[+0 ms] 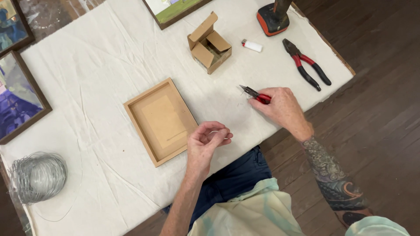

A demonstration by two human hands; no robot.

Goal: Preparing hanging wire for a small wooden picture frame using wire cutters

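Right hand [282, 107] is clenched around small red-handled pliers [256, 94], jaws pointing left, tips resting on the cloth-covered tabletop [100, 70]. Left hand [205, 144] is curled, fingertips pinched together just right of the frame; can't tell what it pinches, too small to see. Wooden frame [161, 121] lies back-up on the cloth between the hands and the table centre, its recess showing only a backing board. Small cardboard box [209, 43] sits further back, flaps open; contents not readable. Beside it: a white lighter [252, 45], larger red-and-black pliers [306, 64], and the base of a black-and-orange power tool [272, 19]. Wire coil [37, 177] at the near left corner. Framed pictures [17, 98] along the left edge.
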